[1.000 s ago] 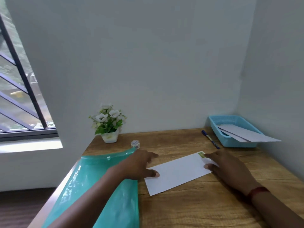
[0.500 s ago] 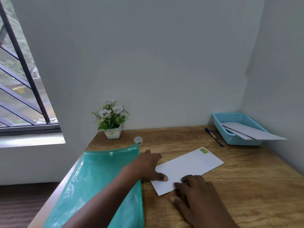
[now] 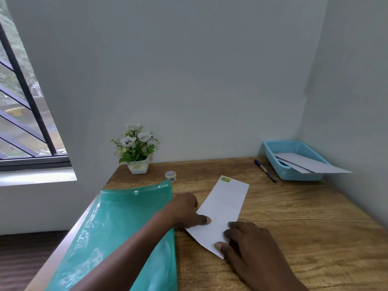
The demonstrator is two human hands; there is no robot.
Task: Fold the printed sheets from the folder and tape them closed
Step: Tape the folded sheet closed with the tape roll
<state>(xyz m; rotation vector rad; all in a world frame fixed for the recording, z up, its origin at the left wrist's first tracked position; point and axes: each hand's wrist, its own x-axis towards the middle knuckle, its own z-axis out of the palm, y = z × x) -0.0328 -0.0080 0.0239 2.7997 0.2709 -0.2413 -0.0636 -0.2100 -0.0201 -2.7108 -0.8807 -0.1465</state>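
A folded white sheet (image 3: pixel 223 208) with a small green mark at its far end lies on the wooden desk (image 3: pixel 294 223), angled away from me. My left hand (image 3: pixel 186 208) presses its left edge, the thumb flat on the paper. My right hand (image 3: pixel 245 242) rests on its near corner, with the thumb and fingertips on the paper. The teal plastic folder (image 3: pixel 117 232) lies to the left, partly under my left forearm. A small roll of tape (image 3: pixel 170 176) stands just beyond the folder's far corner.
A blue basket (image 3: pixel 281 162) at the back right holds folded white sheets (image 3: pixel 310 164) that stick out over its rim. A blue pen (image 3: pixel 265 170) lies beside it. A potted white flower (image 3: pixel 136 150) stands at the back left by the wall.
My right hand moved from the sheet's far right end to its near corner. The sheet has turned from lying crosswise to pointing away from me. My left hand stayed on it.
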